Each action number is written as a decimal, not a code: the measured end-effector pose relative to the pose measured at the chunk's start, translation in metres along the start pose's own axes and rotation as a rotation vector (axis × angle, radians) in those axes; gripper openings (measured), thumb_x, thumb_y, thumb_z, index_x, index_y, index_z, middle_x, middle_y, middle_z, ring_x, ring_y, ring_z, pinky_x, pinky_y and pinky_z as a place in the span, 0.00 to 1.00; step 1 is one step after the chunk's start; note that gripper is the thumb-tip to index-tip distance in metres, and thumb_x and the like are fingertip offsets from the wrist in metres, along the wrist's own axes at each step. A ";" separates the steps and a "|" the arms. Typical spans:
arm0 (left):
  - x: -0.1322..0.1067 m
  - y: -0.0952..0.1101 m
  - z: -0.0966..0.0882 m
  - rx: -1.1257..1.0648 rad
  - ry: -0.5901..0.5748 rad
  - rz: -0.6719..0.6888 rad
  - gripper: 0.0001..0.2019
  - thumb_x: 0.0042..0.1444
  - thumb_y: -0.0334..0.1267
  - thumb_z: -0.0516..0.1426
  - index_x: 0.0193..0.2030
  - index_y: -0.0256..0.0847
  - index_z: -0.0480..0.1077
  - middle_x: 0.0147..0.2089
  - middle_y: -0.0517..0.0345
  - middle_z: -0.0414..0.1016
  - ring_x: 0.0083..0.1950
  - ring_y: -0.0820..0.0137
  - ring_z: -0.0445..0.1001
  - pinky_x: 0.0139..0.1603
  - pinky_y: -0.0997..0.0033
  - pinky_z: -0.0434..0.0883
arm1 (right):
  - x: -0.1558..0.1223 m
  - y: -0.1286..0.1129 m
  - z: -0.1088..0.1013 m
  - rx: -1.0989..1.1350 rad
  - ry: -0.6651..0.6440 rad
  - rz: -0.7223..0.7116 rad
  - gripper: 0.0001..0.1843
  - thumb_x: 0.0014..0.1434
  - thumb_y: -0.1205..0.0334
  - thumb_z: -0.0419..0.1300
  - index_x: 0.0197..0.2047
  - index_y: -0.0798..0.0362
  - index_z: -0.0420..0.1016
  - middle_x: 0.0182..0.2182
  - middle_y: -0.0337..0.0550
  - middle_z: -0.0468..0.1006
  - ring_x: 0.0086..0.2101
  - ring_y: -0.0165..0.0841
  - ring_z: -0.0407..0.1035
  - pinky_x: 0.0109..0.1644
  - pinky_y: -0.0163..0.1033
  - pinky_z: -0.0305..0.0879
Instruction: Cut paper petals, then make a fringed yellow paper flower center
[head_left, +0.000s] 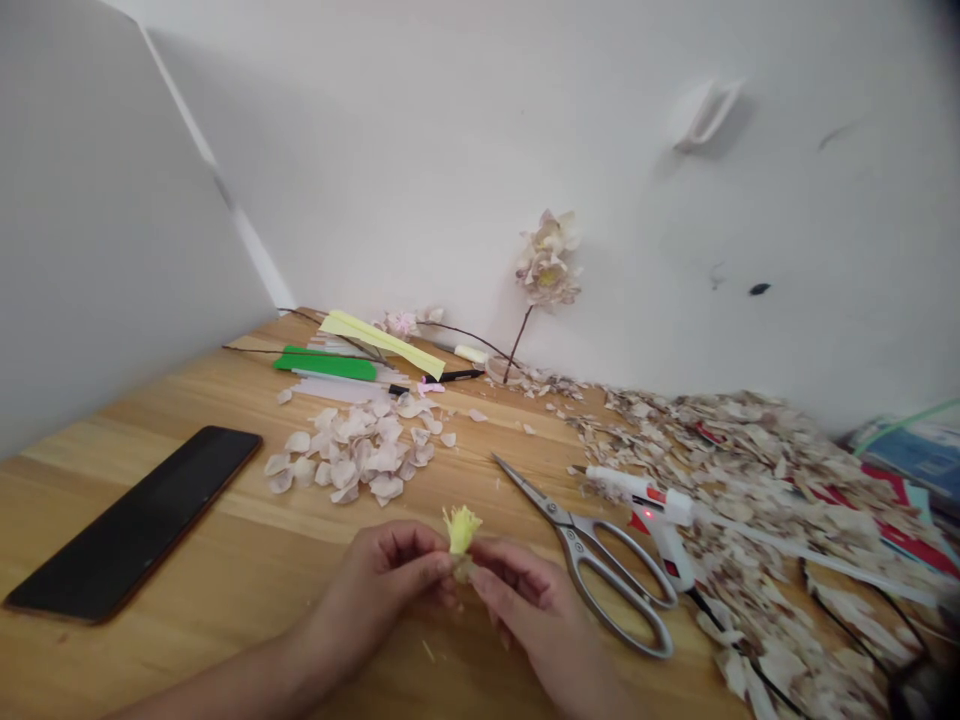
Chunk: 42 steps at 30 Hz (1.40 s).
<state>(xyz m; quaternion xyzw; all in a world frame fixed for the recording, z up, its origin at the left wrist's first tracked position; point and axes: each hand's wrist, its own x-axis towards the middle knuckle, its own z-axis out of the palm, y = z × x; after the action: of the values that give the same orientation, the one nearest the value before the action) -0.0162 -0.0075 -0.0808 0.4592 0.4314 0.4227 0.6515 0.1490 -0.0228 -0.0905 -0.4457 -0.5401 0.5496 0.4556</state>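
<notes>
Between my two hands a small yellow fringed flower center (461,529) stands upright, its frayed tips pointing up. My left hand (397,575) pinches its base from the left, with thumb and fingers closed. From the other side my right hand (525,590) closes on the same base, where a pale, petal-like piece shows between the fingertips. What lies under the fingers is hidden. Just beyond my hands is a loose pile of pale pinkish petals (367,450). Metal scissors (592,550) lie beside my right hand, their blades pointing away to the left.
A white glue gun (652,505) with a lit red light rests by a large heap of dried petals (780,530). A black phone (142,520) lies left. Yellow paper (382,341) and green paper (326,364) lie behind. A finished flower stem (549,265) leans on the wall.
</notes>
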 end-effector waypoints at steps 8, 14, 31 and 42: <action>-0.011 0.003 -0.002 0.573 -0.004 0.426 0.05 0.52 0.37 0.60 0.32 0.47 0.79 0.30 0.56 0.80 0.32 0.68 0.77 0.34 0.75 0.70 | -0.006 0.005 0.004 -0.051 -0.065 -0.086 0.15 0.51 0.50 0.63 0.40 0.49 0.75 0.32 0.44 0.77 0.33 0.36 0.72 0.34 0.37 0.70; -0.010 -0.001 -0.003 0.704 -0.063 0.477 0.08 0.56 0.38 0.57 0.33 0.46 0.78 0.29 0.54 0.80 0.30 0.68 0.76 0.31 0.75 0.69 | -0.007 -0.018 0.005 -0.346 0.134 -0.256 0.06 0.51 0.59 0.62 0.28 0.52 0.75 0.21 0.39 0.74 0.22 0.30 0.67 0.24 0.30 0.64; -0.009 0.001 0.000 0.388 0.196 0.351 0.04 0.48 0.40 0.62 0.25 0.45 0.76 0.26 0.58 0.77 0.30 0.68 0.73 0.33 0.74 0.68 | 0.016 -0.029 -0.037 -0.071 0.481 -0.187 0.16 0.48 0.50 0.66 0.25 0.50 0.65 0.19 0.31 0.66 0.20 0.26 0.61 0.21 0.29 0.60; 0.004 0.017 -0.011 -0.044 0.439 0.215 0.14 0.42 0.46 0.65 0.29 0.41 0.69 0.24 0.67 0.65 0.23 0.77 0.66 0.25 0.79 0.68 | 0.021 -0.026 -0.039 0.022 0.389 -0.127 0.21 0.47 0.44 0.65 0.28 0.50 0.63 0.26 0.39 0.78 0.18 0.26 0.67 0.20 0.31 0.65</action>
<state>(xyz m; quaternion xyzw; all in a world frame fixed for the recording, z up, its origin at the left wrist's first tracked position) -0.0287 0.0027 -0.0670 0.3853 0.5020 0.5886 0.5031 0.1841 0.0049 -0.0654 -0.5036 -0.4629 0.4291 0.5900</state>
